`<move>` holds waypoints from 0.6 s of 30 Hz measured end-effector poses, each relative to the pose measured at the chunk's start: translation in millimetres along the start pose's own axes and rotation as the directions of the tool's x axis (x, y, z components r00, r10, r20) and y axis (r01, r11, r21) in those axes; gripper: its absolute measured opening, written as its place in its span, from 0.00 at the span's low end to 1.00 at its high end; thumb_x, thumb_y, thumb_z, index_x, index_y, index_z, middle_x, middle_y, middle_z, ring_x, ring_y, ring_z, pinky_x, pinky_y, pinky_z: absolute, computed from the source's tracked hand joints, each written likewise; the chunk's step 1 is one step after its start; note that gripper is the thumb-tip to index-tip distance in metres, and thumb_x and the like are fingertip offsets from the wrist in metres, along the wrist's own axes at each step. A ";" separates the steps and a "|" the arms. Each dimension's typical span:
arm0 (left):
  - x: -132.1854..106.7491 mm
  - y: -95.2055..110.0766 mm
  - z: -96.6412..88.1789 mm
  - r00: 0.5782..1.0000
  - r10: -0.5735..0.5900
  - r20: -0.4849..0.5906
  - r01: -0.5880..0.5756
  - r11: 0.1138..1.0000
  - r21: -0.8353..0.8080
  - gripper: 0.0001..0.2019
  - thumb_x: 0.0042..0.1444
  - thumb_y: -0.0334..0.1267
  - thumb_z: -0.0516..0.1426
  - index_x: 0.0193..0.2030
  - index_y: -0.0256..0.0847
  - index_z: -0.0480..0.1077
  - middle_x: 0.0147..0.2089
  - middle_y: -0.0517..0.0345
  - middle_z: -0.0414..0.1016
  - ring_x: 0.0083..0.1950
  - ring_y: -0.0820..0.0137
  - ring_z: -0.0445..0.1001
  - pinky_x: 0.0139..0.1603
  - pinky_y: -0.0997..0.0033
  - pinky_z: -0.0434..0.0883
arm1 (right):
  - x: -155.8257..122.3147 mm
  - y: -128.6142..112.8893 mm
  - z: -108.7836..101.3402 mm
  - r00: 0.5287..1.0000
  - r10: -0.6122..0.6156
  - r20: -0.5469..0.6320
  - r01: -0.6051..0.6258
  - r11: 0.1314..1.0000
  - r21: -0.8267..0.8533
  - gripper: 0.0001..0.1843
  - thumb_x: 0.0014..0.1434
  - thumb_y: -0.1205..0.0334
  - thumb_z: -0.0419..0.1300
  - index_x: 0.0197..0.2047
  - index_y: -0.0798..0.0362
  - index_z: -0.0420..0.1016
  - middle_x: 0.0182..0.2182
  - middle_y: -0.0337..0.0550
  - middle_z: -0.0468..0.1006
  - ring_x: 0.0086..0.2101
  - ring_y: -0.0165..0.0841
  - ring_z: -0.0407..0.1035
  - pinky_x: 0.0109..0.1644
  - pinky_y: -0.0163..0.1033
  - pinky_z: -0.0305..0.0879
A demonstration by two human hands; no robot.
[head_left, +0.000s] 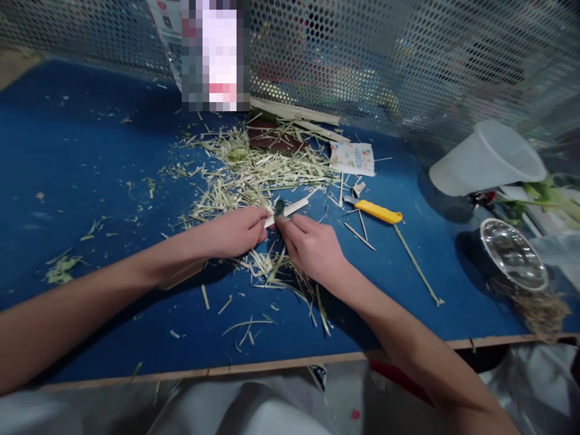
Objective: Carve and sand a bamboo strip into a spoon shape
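Pinching a pale reed strip [290, 209] between 2 hands | left hand [235, 232] grasping one end, right hand [312, 251] grasping its dark green tip [280, 208] | strip above blue table [67, 181], amid reed shreds [258, 175] | yellow knife [378, 211] lying unheld nearby

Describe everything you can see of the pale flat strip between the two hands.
The pale flat strip is narrow, straight and cream-white, perhaps peeled plant stem. It slants up to the right above the blue work surface. Its lower end meets the left hand; the right hand pinches a dark green piece against it near that end.
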State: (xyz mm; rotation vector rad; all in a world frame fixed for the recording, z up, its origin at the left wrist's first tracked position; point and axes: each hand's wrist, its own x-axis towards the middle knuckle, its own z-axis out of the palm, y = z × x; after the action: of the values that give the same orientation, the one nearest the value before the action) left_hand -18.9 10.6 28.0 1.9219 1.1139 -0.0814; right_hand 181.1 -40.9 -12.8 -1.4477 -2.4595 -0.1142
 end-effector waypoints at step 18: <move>1.1 -5.1 0.8 1.000 0.013 0.017 -0.012 0.997 -0.078 0.11 0.64 0.43 0.45 0.35 0.43 0.64 0.33 0.54 0.73 0.28 0.69 0.65 0.29 0.68 0.60 | 0.1 10.1 -10.8 0.907 0.419 0.032 -0.280 0.546 0.789 0.13 0.66 0.54 0.57 0.45 0.48 0.81 0.26 0.37 0.73 0.25 0.27 0.61 0.28 0.38 0.56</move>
State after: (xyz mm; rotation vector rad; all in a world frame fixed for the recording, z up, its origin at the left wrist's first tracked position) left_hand -21.6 11.8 23.7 1.8550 1.0775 -0.0471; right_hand 192.0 -38.0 -3.2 -1.3667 -1.6353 0.8076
